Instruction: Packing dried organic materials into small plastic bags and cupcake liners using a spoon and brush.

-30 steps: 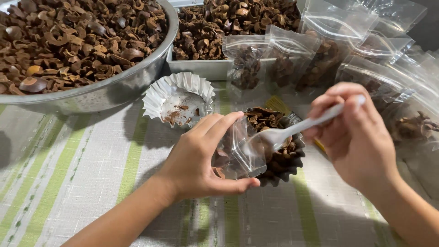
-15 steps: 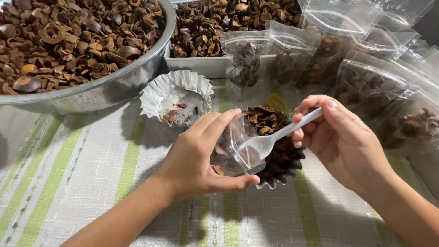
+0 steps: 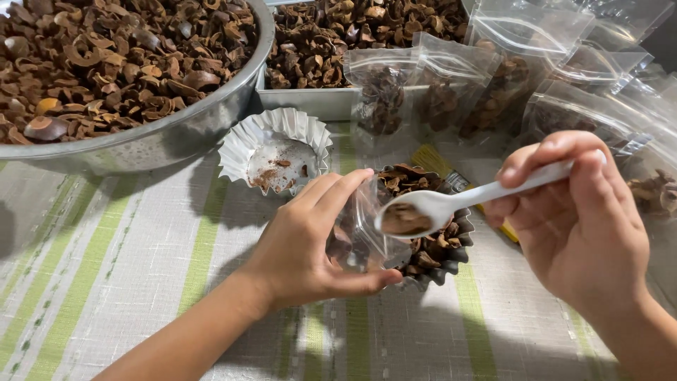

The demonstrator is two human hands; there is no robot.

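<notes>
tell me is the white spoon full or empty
Loaded: the white spoon in the right hand carries brown bits in its bowl, at the small clear bag.

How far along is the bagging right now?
Done: several filled clear bags stand behind the work area, and the foil cup holds only crumbs. In hand: the left hand holds a small bag open while the right hand brings a loaded white spoon to its mouth, over the dark cup. Left: the big bowl and the tray remain heaped with brown pieces.

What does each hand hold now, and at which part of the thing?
Left hand holds a clear bag by its open mouth. Right hand holds a white spoon by the handle end.
</notes>
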